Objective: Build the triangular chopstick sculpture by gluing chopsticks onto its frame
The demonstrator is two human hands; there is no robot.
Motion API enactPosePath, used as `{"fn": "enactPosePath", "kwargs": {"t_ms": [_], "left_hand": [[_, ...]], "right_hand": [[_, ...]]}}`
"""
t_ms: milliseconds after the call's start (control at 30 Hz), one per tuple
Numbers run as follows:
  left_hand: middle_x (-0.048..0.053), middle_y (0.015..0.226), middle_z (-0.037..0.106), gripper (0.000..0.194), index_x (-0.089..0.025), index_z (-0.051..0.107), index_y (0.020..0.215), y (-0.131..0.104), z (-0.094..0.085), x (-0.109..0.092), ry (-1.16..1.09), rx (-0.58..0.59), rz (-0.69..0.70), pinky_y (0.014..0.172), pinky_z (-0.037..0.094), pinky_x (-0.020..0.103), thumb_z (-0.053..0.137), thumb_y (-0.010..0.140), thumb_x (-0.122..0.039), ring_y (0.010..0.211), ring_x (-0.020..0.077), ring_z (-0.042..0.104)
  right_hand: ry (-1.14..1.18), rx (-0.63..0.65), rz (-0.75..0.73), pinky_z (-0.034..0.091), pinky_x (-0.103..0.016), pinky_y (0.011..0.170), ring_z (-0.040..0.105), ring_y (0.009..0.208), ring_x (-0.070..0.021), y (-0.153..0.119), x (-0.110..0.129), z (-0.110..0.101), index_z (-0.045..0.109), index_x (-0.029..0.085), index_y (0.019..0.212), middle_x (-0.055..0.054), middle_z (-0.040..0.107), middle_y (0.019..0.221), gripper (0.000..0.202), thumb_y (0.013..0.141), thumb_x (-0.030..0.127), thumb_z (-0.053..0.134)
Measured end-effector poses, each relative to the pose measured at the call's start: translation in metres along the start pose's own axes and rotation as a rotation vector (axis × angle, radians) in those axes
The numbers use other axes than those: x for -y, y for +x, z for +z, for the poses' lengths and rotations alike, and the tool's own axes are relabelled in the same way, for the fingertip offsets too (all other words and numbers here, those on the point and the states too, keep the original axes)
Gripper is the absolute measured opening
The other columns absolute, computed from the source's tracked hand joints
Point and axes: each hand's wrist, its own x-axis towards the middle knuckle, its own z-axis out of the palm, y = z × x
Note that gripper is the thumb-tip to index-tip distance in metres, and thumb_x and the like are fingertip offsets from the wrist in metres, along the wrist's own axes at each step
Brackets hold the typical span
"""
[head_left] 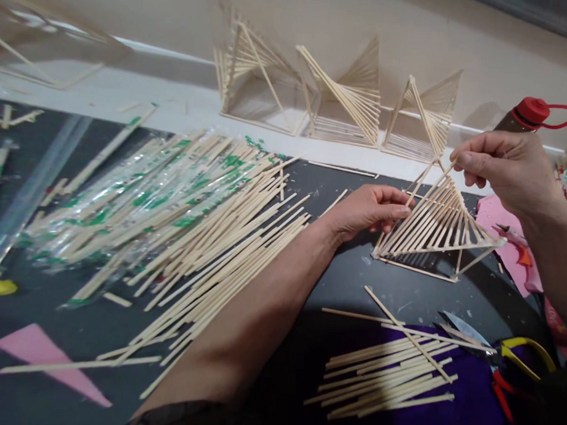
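A small wooden stick model [431, 226], built of thin sticks set in a twisted fan, stands on the dark table to the right. My left hand [374, 209] is at its left side, thumb and fingers closed on a slanting edge stick. Above the model's top, my right hand [507, 166] pinches the upper end of a wooden stick [442, 175] between thumb and forefinger. That stick leans along the upper left part of the model; whether it is attached there, I cannot tell.
Loose sticks [241, 255] and plastic-wrapped chopsticks [153, 190] cover the left. Short sticks [383, 375] lie in front beside scissors [469, 332]. Finished-looking models [344, 100] line the wall. A red-capped bottle [531, 112], pink sheet [494, 217] and clear ruler [26, 201] are around.
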Motion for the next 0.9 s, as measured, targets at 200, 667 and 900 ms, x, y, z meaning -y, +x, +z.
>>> {"fn": "enactPosePath", "kwargs": {"t_ms": [200,667,900], "left_hand": [[0.000,0.067,0.063,0.022,-0.012,0.069,0.084,0.000,-0.003,0.001,-0.004,0.000,0.015,0.036,0.022,0.018,0.075,0.064,-0.019,0.042,0.0045,0.049],[0.000,0.072,0.065,0.027,-0.012,0.067,0.090,0.002,-0.006,0.005,-0.013,0.056,-0.069,0.035,0.025,0.015,0.075,0.064,-0.016,0.041,0.0025,0.047],[0.000,0.069,0.064,0.022,-0.012,0.068,0.086,0.004,-0.006,0.008,-0.030,0.059,-0.074,0.035,0.023,0.016,0.073,0.065,-0.011,0.040,0.0026,0.047]], "right_hand": [[0.036,-0.005,-0.011,0.034,-0.028,0.048,0.045,0.048,-0.0100,0.000,0.004,0.003,0.070,0.019,0.070,-0.001,0.055,0.055,0.013,0.077,0.029,0.072],[0.062,-0.039,-0.065,0.034,-0.025,0.045,0.044,0.045,-0.0084,0.003,-0.005,0.004,0.072,0.020,0.070,0.001,0.057,0.051,0.007,0.076,0.022,0.071],[0.061,-0.034,-0.059,0.035,-0.025,0.047,0.045,0.048,-0.0095,0.002,-0.007,0.006,0.071,0.018,0.071,0.001,0.057,0.053,0.007,0.078,0.020,0.069]]}}
